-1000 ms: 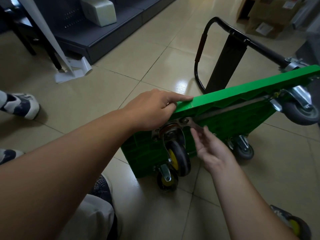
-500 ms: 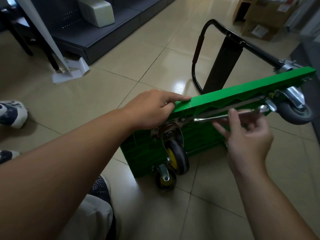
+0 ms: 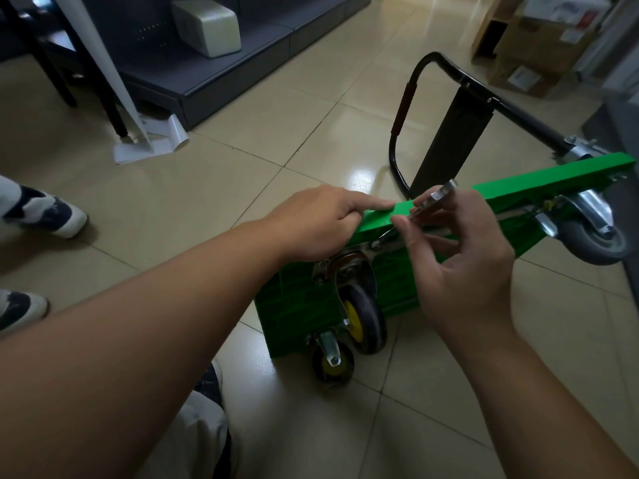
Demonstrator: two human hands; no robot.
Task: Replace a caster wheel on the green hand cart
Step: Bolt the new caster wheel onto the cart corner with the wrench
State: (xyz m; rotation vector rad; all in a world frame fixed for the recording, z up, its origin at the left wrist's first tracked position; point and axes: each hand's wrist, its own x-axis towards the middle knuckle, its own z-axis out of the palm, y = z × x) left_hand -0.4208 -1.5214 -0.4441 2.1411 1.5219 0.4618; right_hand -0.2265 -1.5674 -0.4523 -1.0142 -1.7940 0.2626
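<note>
The green plastic hand cart point(image 3: 511, 188) stands tipped on one long edge on the beige tiled floor point(image 3: 242, 174), its ribbed underside turned toward the person. The left hand point(image 3: 321, 223) grips the raised edge near the close corner, fingers point(image 3: 366, 203) curled over the top with the forefinger lying straight along it. The right hand point(image 3: 463, 261) pinches a flat silver metal wrench point(image 3: 439, 197) between thumb and fingers. The tool slants up and away, and its lower end meets the mounting plate of the black caster wheel with a yellow hub point(image 3: 363, 319) (whether it sits squarely on a bolt is hard to tell).

Below that wheel, a smaller black-and-yellow caster point(image 3: 333, 363) touches the floor. At the far end of the raised edge a grey rubber caster wheel point(image 3: 594, 240) hangs in its shiny fork. The black tubular steel handle point(image 3: 404, 108) lies folded out behind the deck, resting on the floor.

A pair of white and dark shoes point(image 3: 48, 210) stands to the left, and cardboard boxes point(image 3: 539, 46) sit at the far right.
</note>
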